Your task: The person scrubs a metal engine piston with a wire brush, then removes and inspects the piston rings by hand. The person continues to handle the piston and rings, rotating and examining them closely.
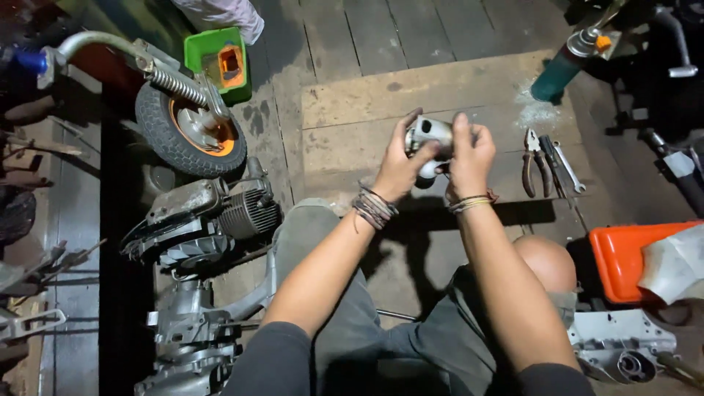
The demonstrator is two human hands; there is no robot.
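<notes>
Metal part point(431, 136) gripped by left hand point(400, 169) and right hand point(469, 158), fingers pinching it, left of pliers point(534, 165). Inspection step, likely; next move needs steady turning.

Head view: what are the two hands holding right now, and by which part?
Both hold one small grey metal engine part. The left hand cups its left side and underside; the right hand pinches its right side and top.

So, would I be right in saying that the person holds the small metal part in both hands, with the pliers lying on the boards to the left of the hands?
Not quite. The head view shows the pliers lying to the right of the hands, beside a wrench. The rest holds: the left hand and the right hand both hold the small metal part.
</notes>
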